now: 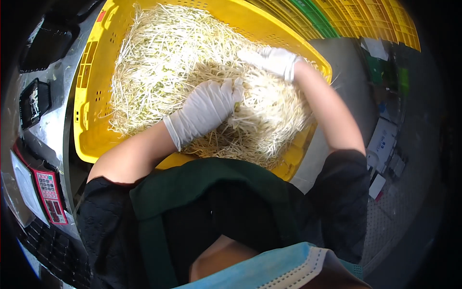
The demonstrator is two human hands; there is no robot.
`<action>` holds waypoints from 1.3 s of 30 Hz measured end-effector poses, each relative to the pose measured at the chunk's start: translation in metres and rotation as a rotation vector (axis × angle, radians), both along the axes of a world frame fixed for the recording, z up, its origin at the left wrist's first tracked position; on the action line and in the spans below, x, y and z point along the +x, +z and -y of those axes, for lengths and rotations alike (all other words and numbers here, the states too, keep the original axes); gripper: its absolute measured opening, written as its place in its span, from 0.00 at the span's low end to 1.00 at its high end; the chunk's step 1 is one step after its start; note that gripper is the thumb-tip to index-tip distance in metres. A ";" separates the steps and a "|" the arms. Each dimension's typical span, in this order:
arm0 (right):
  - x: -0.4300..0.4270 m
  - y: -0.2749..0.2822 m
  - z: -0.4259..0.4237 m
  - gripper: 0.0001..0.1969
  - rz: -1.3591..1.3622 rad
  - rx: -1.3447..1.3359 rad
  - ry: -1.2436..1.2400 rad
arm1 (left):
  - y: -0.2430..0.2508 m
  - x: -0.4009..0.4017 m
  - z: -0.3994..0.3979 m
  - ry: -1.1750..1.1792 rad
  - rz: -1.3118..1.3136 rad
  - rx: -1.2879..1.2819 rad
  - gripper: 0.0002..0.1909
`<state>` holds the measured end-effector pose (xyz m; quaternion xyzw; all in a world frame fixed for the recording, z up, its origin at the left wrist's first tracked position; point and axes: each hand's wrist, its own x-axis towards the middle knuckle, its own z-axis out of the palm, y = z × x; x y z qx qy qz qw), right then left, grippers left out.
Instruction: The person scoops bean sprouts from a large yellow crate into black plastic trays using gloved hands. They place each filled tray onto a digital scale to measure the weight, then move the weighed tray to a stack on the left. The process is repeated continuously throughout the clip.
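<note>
A heap of bean sprouts [162,61] fills much of a yellow plastic crate [88,104] in front of me. My left hand [207,106], in a white disposable glove, has its fingers curled around some sprouts near the middle of the heap. Farther back and to the right, my right hand [272,61], gloved the same way, lies against the sprouts at the crate's right side. It is blurred and overexposed, so its grip on the sprouts cannot be made out. Between and below the hands, a loose bunch of sprouts [274,104] looks blurred.
At left, a metal table [54,133] holds a small black tray [35,103] with a few sprouts, larger black trays [48,43] and a red digital scale [50,195]. Yellow and green crates [353,18] stand at the back right. A white box [382,141] lies at right.
</note>
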<state>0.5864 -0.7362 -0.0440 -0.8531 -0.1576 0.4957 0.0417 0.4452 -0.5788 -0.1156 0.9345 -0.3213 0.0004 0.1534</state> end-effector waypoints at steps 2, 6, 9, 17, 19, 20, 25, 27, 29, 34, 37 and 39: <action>0.034 -0.042 0.023 0.28 -0.043 0.092 -0.110 | 0.000 0.002 0.000 -0.023 0.019 -0.020 0.24; 0.073 -0.092 0.042 0.27 -0.120 0.111 0.001 | -0.007 0.010 0.001 -0.063 0.082 -0.105 0.11; 0.065 -0.095 0.044 0.26 -0.128 0.067 0.071 | -0.008 0.009 0.002 0.059 -0.028 -0.314 0.06; 0.010 -0.050 0.039 0.25 -0.091 -0.115 0.335 | 0.009 0.002 -0.009 -0.086 -0.129 -0.327 0.05; -0.013 -0.027 0.031 0.25 -0.030 -0.196 0.379 | 0.022 -0.010 -0.016 -0.146 -0.189 -0.161 0.08; -0.018 -0.018 0.028 0.25 -0.014 -0.215 0.383 | 0.023 -0.011 -0.019 -0.141 -0.163 -0.152 0.09; 0.010 -0.026 0.025 0.24 -0.190 -0.123 0.265 | 0.005 0.008 -0.025 -0.072 -0.035 -0.172 0.21; 0.033 -0.050 0.033 0.24 -0.275 -0.058 0.170 | 0.012 0.028 -0.026 0.004 -0.117 -0.343 0.19; 0.048 -0.073 0.035 0.24 -0.307 -0.012 0.148 | 0.005 0.037 -0.029 0.011 -0.280 -0.278 0.18; 0.045 -0.091 0.037 0.23 -0.301 0.055 0.148 | -0.007 0.010 -0.031 0.298 -0.177 -0.142 0.15; 0.037 -0.093 0.044 0.23 -0.278 0.068 0.134 | 0.008 -0.047 -0.056 0.496 -0.051 -0.426 0.27; 0.031 -0.093 0.049 0.22 -0.249 0.081 0.118 | 0.035 -0.074 -0.056 0.657 -0.660 -0.590 0.27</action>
